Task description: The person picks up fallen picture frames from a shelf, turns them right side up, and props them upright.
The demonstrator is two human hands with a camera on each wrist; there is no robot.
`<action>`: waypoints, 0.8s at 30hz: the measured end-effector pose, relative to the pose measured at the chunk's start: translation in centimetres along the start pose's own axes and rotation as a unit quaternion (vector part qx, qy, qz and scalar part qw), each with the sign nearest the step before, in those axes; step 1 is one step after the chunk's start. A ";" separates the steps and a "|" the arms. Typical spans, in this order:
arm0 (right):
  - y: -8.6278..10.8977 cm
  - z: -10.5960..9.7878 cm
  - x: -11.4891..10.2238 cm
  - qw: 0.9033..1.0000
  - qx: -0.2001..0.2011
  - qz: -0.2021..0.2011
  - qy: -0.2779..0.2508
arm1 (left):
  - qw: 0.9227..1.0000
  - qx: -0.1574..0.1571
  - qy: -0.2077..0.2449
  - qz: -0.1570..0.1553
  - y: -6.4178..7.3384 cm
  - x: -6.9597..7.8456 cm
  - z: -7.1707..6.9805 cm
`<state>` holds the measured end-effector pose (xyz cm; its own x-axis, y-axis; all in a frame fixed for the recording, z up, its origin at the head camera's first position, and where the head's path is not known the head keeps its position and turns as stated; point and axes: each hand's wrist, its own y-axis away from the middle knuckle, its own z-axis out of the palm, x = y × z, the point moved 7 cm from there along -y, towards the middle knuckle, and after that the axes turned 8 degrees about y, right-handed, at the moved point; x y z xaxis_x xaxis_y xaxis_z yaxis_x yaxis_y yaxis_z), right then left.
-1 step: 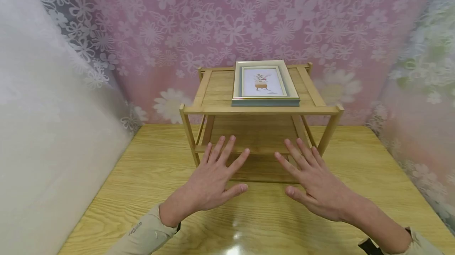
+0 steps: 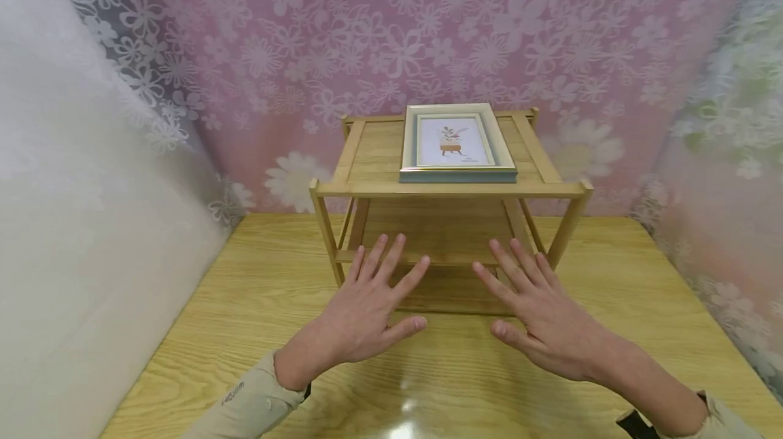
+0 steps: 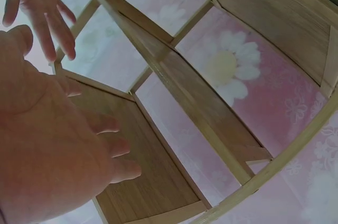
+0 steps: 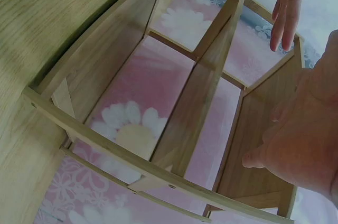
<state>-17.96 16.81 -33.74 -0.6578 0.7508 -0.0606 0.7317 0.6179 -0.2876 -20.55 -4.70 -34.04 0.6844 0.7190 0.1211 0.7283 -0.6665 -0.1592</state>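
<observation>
Editor: Where did the wooden three-tier shelf [image 2: 376, 153] stand?

Photographer: Straight ahead at 12 o'clock, on a wood-grain tabletop [image 2: 245, 303] before a pink floral backdrop [image 2: 361, 38]. A picture frame [image 2: 455, 143] lay face up on its top board, near edge along the front rail [image 2: 367, 189].

Editor: Why flat?

Photographer: Likely for steadiness. Lying down, it had wood beneath its back; propped upright, it might have slid.

Editor: And the person's hands?

Photographer: Both released, fingers spread, grasping nothing. The left hand [image 2: 361, 310] was poised at about 7 o'clock of the shelf, the right hand [image 2: 544, 327] at about 5, backs toward the head camera. The mirrored pose, I judged, put both sides of the shelf within similar reach. Whether any fingertip touched the wood, I could not tell.

Editor: How did the two pieces look?

Photographer: The shelf was pale, honey-toned wood, with flat boards between slim posts. The frame wore a cream border, blue-grey sides and a gold line at its 6 o'clock edge, around a white print [image 2: 450, 142] of a plant in a legged, orange-brown planter.
</observation>
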 end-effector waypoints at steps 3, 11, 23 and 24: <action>0.0 0.1 0.0 1.000 -0.004 0.000 0.001 | 1.000 -0.003 0.001 0.000 0.0 0.0 0.2; 0.0 0.0 -0.1 1.000 -0.006 0.000 0.013 | 1.000 -0.013 0.013 -0.008 0.4 -0.2 0.5; -1.9 -7.4 0.6 0.966 0.254 -0.035 -0.037 | 0.972 0.213 0.070 0.072 -0.3 0.9 -7.2; -2.3 -8.3 0.8 0.959 0.278 -0.038 -0.042 | 0.964 0.241 0.076 0.080 -0.6 0.8 -8.3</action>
<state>-18.73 17.92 -25.22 -0.7342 0.6729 -0.0902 0.4893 0.4324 -0.7574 -20.11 -5.33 -25.74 0.8101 0.5530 0.1947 0.5387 -0.5711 -0.6193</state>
